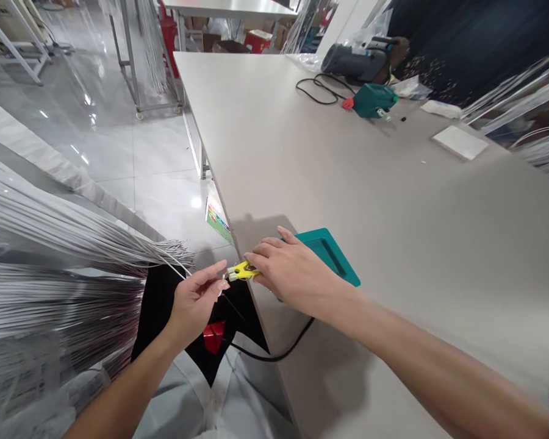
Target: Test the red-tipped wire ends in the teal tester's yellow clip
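Observation:
My left hand [194, 302] pinches the end of a thin white cable [179, 272] between thumb and fingertips, just off the table's left edge. My right hand [286, 268] is closed around a yellow plier-like tool [243, 270] with metal jaws. Those jaws point left and meet or nearly meet the cable end at my left fingertips; the exact contact is too small to make out. Beneath my right hand and beyond it lies a teal tray [353, 277], partly covered by the hand.
Bundles of white cables [73, 213] hang at the left. A black cord [279, 356] crosses the near edge of the table [393, 201]. A green device [375, 100], a dark motor-like machine [354, 61] and a white flat box [460, 142] stand at the far right.

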Motion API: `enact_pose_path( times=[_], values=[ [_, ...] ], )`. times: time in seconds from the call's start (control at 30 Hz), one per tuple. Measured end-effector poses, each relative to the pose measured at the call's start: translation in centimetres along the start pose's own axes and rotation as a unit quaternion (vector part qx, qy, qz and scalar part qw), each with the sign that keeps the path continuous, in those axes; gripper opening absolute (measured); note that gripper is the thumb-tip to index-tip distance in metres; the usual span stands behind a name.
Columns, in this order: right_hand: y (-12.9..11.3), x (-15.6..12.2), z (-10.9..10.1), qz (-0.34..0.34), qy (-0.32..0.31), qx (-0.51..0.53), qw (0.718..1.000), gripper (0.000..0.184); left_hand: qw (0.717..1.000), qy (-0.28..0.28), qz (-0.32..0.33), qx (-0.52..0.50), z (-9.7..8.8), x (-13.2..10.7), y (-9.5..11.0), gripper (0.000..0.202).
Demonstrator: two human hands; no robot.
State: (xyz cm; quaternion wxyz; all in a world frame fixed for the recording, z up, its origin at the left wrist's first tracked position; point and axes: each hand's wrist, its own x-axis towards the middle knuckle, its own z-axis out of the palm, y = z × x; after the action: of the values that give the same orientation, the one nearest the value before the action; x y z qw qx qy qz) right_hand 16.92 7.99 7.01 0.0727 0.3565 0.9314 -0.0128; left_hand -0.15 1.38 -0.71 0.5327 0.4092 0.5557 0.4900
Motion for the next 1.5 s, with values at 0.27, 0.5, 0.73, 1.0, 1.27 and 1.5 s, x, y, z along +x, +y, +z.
enact_pose_path(
  times=[0.27, 0.5, 0.73, 1.0, 1.27, 1.5],
  values=[
    [0.4, 0.7, 0.2, -0.027, -0.010, -0.028, 0.999, 0.012, 0.999, -0.002, 0.026, 0.026, 0.3, 0.3, -0.1, 0.031],
    [0.4, 0.7, 0.6, -0.032, -0.002, -0.043, 0.999, 0.014, 0.992, -0.010, 0.065, 0.109, -0.1, 0.6, -0.6, 0.032],
    [0.1, 0.4, 0.5, -0.029, 0.019, -0.057, 0.998, 0.008, 0.971, -0.053, 0.106, 0.206, -0.7, 1.2, 0.3, 0.030],
    [0.0, 0.1, 1.0, -0.009, 0.016, -0.046, 0.999, 0.021, 0.970, -0.025, 0.116, 0.211, -0.7, 0.9, 0.3, 0.027],
    [0.0, 0.3, 0.8, 0.002, -0.004, -0.013, 1.000, 0.029, 0.982, -0.018, 0.079, 0.173, -1.0, 0.5, 0.0, 0.029],
    [-0.4, -0.2, 0.5, -0.029, 0.068, 0.043, 0.996, 0.044, 0.979, -0.004, 0.095, 0.179, -1.7, -0.4, 0.2, 0.030]
  ],
)
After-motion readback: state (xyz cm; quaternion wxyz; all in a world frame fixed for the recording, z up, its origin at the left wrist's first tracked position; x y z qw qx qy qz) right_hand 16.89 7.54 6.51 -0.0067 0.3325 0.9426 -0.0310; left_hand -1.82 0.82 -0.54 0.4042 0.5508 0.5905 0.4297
